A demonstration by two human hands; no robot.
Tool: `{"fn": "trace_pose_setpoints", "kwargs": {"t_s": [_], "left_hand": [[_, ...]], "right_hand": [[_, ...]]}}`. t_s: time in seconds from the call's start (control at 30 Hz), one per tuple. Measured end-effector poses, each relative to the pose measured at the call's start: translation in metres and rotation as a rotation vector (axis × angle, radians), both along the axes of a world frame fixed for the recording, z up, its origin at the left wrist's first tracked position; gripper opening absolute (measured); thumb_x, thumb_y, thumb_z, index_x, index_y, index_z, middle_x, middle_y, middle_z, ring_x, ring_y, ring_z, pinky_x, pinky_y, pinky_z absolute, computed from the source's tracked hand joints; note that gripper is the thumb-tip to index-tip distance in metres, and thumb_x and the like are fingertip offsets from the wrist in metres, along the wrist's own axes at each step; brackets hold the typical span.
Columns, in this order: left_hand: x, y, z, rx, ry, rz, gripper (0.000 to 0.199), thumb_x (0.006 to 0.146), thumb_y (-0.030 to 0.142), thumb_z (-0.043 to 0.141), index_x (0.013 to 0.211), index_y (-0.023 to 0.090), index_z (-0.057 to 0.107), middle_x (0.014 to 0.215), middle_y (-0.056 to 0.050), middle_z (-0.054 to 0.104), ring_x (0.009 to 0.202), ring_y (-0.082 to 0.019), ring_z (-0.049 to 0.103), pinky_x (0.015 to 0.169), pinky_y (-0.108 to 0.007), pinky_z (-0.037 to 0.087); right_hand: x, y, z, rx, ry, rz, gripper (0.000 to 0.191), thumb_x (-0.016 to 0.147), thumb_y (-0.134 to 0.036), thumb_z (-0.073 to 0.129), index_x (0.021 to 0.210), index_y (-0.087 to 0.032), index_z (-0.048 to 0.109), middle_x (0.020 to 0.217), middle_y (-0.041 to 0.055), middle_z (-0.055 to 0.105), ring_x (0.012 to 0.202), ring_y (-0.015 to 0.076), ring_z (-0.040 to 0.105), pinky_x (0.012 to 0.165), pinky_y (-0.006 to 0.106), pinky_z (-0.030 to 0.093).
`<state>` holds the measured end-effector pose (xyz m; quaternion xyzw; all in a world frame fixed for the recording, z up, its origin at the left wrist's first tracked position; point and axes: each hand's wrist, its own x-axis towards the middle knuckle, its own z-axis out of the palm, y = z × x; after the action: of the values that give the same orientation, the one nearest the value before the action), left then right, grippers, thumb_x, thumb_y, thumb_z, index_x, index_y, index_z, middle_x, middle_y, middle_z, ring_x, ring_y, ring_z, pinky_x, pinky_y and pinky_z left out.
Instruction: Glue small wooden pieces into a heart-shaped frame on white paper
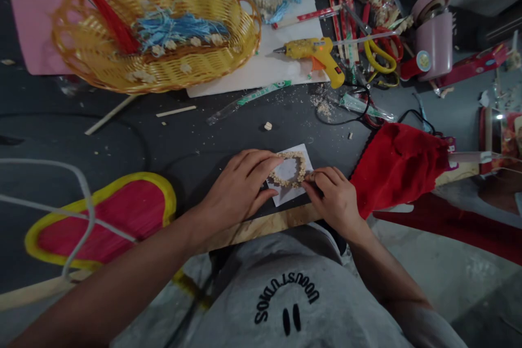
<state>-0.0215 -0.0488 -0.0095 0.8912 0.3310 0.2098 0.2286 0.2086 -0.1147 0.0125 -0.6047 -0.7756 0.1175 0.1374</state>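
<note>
In the head view, a beige, knobbly ring (303, 166) lies on square white paper (281, 199). Your left hand (238, 185) curves against its left side, grip unclear; your right hand (335, 196) pinches at its right edge, contents hidden.

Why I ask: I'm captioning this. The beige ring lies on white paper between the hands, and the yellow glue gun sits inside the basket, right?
No: the head view shows the glue gun outside the basket, to its right. The ring lies on white paper between the left hand and right hand.
</note>
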Motion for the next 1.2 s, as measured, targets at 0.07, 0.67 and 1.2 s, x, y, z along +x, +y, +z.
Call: {"fn": "trace_pose_setpoints", "kwargs": {"t_s": [0.07, 0.67, 1.2], "left_hand": [[0.0003, 0.0, 0.0004, -0.01, -0.002, 0.002, 0.05, 0.087, 0.027, 0.068, 0.132, 0.016, 0.048, 0.124, -0.013, 0.06, 0.113, -0.027, 0.056, 0.1, -0.042, 0.048], [0.0005, -0.0006, 0.0032, -0.046, 0.033, 0.011, 0.05, 0.087, 0.025, 0.069, 0.131, 0.015, 0.049, 0.125, -0.014, 0.06, 0.116, -0.028, 0.055, 0.102, -0.043, 0.047], [-0.001, -0.0007, -0.0022, -0.042, 0.029, 0.013, 0.049, 0.09, 0.031, 0.064, 0.134, 0.017, 0.048, 0.127, -0.013, 0.059, 0.117, -0.027, 0.055, 0.102, -0.043, 0.047]], "right_hand": [[-0.0004, 0.0005, 0.0, 0.023, -0.001, 0.001, 0.014, 0.097, -0.026, 0.057, 0.087, -0.02, 0.066, 0.086, 0.0065, 0.071, 0.082, 0.02, 0.064, 0.077, 0.035, 0.053], [0.0, 0.001, -0.0001, 0.045, -0.019, 0.02, 0.013, 0.097, -0.024, 0.057, 0.086, -0.019, 0.064, 0.086, 0.0062, 0.07, 0.081, 0.0193, 0.064, 0.075, 0.035, 0.054], [0.0063, -0.0027, -0.0007, 0.041, 0.092, 0.006, 0.007, 0.095, -0.025, 0.061, 0.091, -0.02, 0.064, 0.091, 0.007, 0.069, 0.085, 0.0201, 0.064, 0.077, 0.035, 0.056]]}}
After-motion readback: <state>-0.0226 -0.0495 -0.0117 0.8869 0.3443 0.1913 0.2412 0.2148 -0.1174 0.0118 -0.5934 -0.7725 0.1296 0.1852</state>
